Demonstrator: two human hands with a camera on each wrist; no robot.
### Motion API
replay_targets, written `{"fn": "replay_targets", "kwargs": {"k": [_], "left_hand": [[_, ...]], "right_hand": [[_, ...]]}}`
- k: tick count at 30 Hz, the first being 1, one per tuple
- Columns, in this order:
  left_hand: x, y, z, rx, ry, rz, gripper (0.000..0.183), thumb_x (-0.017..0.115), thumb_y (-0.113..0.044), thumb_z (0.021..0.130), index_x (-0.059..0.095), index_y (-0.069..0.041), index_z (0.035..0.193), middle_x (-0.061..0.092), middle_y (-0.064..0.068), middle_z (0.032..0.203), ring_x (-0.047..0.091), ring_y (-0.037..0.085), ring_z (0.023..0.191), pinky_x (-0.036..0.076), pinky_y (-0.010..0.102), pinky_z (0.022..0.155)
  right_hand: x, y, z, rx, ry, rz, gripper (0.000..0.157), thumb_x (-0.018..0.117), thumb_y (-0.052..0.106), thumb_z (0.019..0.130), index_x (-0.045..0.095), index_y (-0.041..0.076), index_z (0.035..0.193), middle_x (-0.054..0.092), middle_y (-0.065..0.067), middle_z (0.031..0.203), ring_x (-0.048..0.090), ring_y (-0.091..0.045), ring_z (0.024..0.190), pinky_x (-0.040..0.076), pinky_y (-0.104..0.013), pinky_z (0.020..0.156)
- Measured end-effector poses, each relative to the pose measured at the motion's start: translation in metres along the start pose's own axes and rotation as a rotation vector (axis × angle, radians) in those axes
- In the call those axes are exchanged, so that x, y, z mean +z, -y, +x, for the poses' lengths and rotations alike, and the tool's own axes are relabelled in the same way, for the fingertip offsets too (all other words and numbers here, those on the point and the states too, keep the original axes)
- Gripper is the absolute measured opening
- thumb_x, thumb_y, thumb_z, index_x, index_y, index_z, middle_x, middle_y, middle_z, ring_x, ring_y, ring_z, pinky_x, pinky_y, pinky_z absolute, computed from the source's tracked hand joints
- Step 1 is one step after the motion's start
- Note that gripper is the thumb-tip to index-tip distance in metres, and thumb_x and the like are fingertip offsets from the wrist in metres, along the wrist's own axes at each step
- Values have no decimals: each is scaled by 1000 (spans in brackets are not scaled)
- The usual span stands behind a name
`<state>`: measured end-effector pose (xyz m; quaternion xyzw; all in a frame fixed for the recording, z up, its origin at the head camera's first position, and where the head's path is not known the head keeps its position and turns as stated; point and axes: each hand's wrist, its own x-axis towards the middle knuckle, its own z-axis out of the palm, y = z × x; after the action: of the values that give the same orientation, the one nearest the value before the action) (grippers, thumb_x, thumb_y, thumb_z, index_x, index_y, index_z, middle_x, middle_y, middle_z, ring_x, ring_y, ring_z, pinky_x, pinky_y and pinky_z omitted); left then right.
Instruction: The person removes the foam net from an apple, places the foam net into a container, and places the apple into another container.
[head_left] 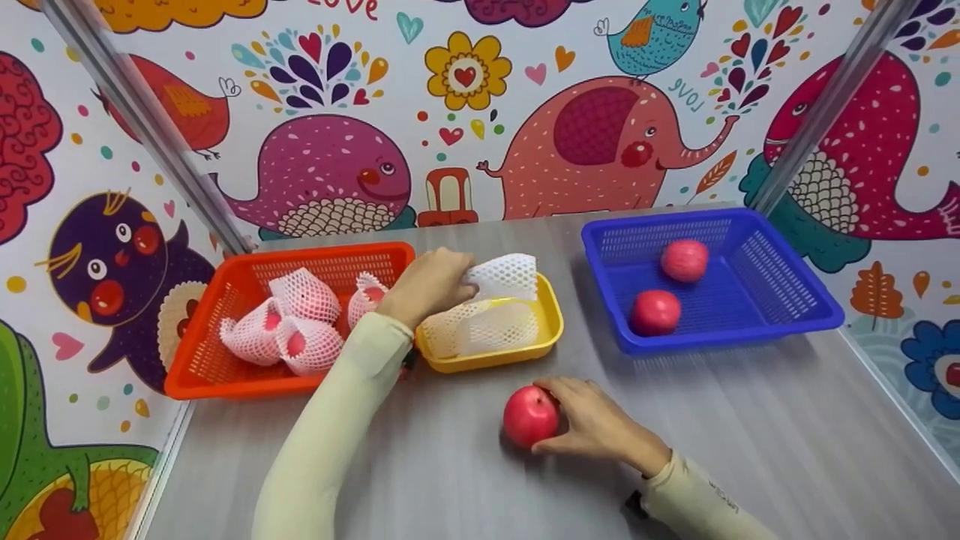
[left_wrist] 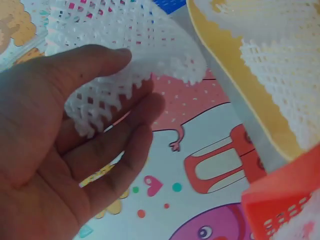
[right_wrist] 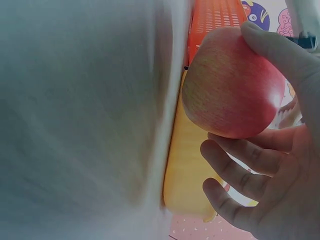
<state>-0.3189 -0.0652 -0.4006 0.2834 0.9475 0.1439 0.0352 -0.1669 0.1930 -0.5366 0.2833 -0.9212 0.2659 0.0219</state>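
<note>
My left hand (head_left: 433, 286) pinches a white foam net sleeve (head_left: 508, 276) between thumb and fingers, above the back of the yellow basket (head_left: 556, 321). In the left wrist view the thumb presses on the mesh of that foam net sleeve (left_wrist: 115, 45). More white foam nets (head_left: 495, 328) lie inside the yellow basket. At the front middle of the table, my right hand (head_left: 596, 421) grips a red apple (head_left: 531, 417). The right wrist view has the apple (right_wrist: 232, 85) between the thumb and fingertips, with the other fingers spread apart.
An orange-red basket (head_left: 202, 360) at the left holds several apples in pinkish-white foam nets (head_left: 309, 346). At the right stands a blue basket (head_left: 750, 330) with two bare apples (head_left: 684, 260). Printed panels (head_left: 465, 165) wall in the back and sides of the grey table (head_left: 435, 465).
</note>
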Motion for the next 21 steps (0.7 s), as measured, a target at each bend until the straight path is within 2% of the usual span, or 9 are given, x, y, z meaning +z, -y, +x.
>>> {"fn": "replay_targets", "kwargs": {"k": [5,10,15,21], "left_hand": [[18,4,26,-49,56,6,28,71,-24,93,70,-9,116,71,8,103,62,23,84,55,38,82],[33,7,40,-108,123,42,33,74,-25,92,69,-6,119,70,10,105,61,24,87,54,39,84],[34,7,41,-144,145,71,39,78,-28,88,68,-5,117,69,11,103,61,25,86,55,40,84],[23,-1,29,-119,90,116,46,77,-31,89,65,-3,122,66,15,113,62,29,98,53,46,88]], "right_hand": [[1,0,-2,17,20,6,90,85,57,69,55,5,135,62,-12,128,57,-30,117,43,-54,97],[3,1,-2,-19,6,-15,90,84,60,69,56,5,134,63,-10,125,59,-28,114,45,-52,94],[1,1,-2,-41,-3,-39,89,84,60,69,56,6,133,63,-9,123,60,-26,112,46,-50,93],[-2,0,-3,-2,18,-34,90,83,61,69,55,6,135,63,-9,126,59,-27,114,45,-51,95]]}}
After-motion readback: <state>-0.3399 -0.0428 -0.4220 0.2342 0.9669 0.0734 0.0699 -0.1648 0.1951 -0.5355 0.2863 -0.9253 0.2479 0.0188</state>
